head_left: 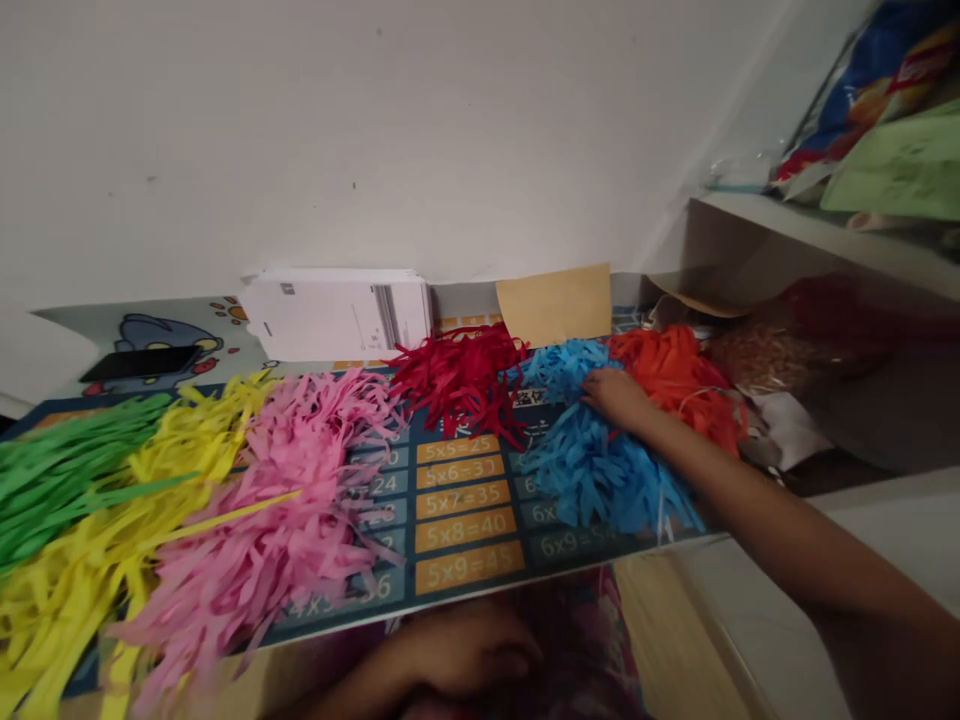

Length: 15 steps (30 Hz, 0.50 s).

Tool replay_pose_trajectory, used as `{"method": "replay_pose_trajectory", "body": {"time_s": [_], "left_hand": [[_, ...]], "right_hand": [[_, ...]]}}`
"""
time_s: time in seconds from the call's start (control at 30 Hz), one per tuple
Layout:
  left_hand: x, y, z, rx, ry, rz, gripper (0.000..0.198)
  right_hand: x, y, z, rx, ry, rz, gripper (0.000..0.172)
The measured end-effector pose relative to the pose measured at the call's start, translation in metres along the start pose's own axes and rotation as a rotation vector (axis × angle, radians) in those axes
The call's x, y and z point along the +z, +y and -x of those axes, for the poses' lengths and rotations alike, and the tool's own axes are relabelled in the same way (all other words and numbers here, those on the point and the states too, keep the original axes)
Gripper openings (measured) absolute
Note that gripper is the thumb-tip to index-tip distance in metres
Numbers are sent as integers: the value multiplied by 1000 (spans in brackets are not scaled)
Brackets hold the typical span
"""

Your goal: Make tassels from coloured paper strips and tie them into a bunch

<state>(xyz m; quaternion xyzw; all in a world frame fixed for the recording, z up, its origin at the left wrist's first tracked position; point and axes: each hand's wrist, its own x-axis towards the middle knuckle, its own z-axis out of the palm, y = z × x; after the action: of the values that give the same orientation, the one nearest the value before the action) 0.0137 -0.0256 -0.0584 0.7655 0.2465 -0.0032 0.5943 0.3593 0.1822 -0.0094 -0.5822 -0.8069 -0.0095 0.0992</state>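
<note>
Bare right forearm [757,510], bare left hand [472,652], and dark, purplish patterned clothing [589,640] at the lap.

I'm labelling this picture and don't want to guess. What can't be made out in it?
All in the head view:
Right hand: whether it grips or only touches the blue strips is lost in blur.
Left hand: shadow and blur hide whether it holds anything.
Green strips: cut off by the left edge.
White papers: small print too blurred.
Printed mat: some sums covered by pink strips.
</note>
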Motion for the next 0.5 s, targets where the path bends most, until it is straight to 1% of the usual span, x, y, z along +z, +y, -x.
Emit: {"method": "replay_pose_trajectory", "body": {"time_s": [0.07, 0.13, 0.2, 0.3, 0.4, 0.43, 0.5], "left_hand": [[-9, 14, 11, 49, -7, 34, 35], [-17, 28, 22, 96, 18, 80, 34], [-27, 41, 32, 136, 56, 102, 33], [-44, 61, 42, 166, 110, 75, 31], [-65, 82, 38, 158, 163, 35, 26], [-73, 88, 31, 155, 186, 28, 24], [-88, 96, 11, 148, 251, 7, 21]], "right_hand": [[17, -3, -6, -3, -14, -16, 17], [24, 1, -9, -5, -15, -44, 22], [22, 9, -10, -3, -4, -80, 20], [16, 21, -13, 20, 11, -148, 14], [10, 29, -17, 41, -6, -237, 11], [9, 31, -18, 47, -15, -268, 11], [6, 34, -19, 59, -23, -317, 13]]}}
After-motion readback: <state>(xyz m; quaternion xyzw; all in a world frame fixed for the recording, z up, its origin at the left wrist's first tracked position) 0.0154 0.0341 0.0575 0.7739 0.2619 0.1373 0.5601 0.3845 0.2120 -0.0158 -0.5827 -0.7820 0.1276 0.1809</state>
